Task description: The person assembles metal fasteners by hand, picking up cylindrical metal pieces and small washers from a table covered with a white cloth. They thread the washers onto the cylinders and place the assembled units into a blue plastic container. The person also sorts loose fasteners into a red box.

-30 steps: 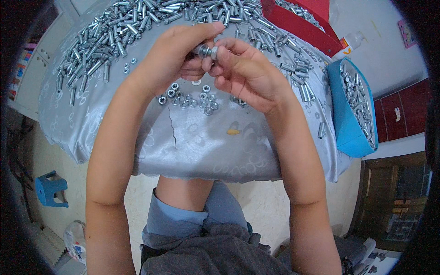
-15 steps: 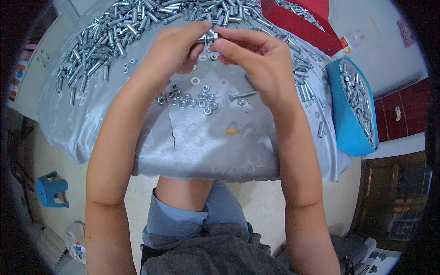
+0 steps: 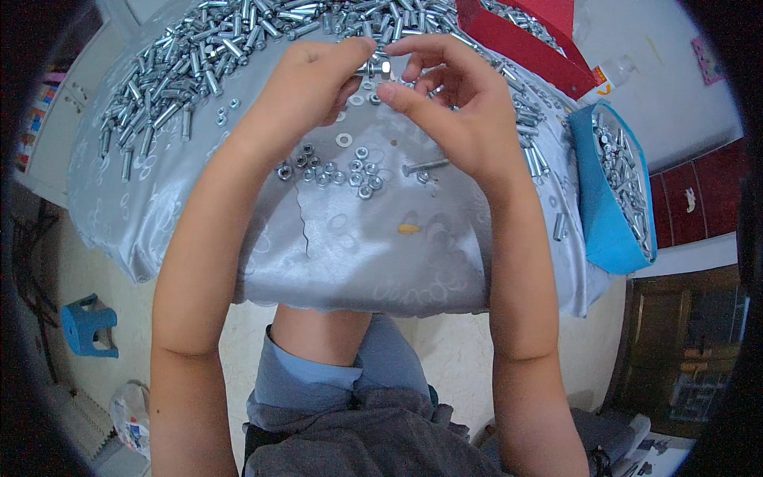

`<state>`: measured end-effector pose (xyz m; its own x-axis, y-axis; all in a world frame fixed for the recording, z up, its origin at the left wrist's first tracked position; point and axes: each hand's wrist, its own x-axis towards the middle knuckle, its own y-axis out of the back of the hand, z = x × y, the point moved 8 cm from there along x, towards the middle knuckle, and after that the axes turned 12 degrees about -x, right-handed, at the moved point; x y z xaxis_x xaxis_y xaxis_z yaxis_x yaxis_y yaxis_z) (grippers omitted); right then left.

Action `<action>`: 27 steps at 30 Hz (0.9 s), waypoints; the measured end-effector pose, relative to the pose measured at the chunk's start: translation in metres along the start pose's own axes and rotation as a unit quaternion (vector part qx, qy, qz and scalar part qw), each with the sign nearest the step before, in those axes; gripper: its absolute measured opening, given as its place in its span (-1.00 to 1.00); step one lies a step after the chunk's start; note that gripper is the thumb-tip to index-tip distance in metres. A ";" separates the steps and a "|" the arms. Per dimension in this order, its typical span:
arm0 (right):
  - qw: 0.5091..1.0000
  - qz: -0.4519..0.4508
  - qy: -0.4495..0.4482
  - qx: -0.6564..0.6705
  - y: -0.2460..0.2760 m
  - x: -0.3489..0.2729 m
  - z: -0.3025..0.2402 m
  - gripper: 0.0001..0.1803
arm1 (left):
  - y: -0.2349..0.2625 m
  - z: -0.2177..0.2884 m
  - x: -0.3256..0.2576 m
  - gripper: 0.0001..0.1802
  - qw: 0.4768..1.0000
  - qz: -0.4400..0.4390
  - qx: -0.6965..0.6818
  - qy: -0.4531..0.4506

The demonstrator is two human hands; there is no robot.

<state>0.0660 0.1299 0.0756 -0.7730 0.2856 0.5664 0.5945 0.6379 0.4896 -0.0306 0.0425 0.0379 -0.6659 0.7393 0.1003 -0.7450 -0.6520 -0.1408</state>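
Note:
My left hand (image 3: 306, 87) is closed on an anchor bolt, thumb on top, and the bolt's nut end (image 3: 386, 69) sticks out to the right past the fingertips. Round that end my right hand (image 3: 469, 107) stands open, thumb and forefinger spread apart, not gripping it. Bits of metal glint by its curled other fingers; whether they are in the hand or behind it I cannot tell. Below the hands lie several loose hex nuts (image 3: 357, 167), a flat washer (image 3: 343, 141) and a single bolt (image 3: 425, 167) on the silver tablecloth (image 3: 350, 270).
A large heap of anchor bolts (image 3: 171, 87) covers the far and left side of the table. At the far right a red box (image 3: 524, 48) holds more metal parts, and a blue fabric bin (image 3: 596, 199) of bolts stands at the right edge. A clear bottle (image 3: 612, 75) lies near them.
My right thumb and forefinger have come off the bolt's nut end and spread apart. My left hand keeps hold of the bolt, shifted slightly right.

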 end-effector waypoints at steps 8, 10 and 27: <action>0.989 -0.059 0.006 -0.136 0.000 -0.004 -0.008 -0.74 | -0.001 0.001 0.000 -0.56 1.000 -0.020 -0.004 -0.012; 0.994 -0.024 0.008 -0.110 0.004 -0.002 -0.011 -0.80 | -0.001 0.002 0.000 -0.56 1.000 -0.018 -0.011 -0.006; 0.959 -0.020 0.193 -0.208 0.008 -0.003 -0.023 -0.74 | -0.007 0.000 -0.002 -0.60 0.998 -0.052 0.002 -0.020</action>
<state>0.0781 0.1177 0.0934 -0.7050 -0.0691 0.7058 0.6654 0.2800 0.6920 -0.0236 0.0458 0.0387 -0.5853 0.7962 0.1530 -0.8107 -0.5722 -0.1239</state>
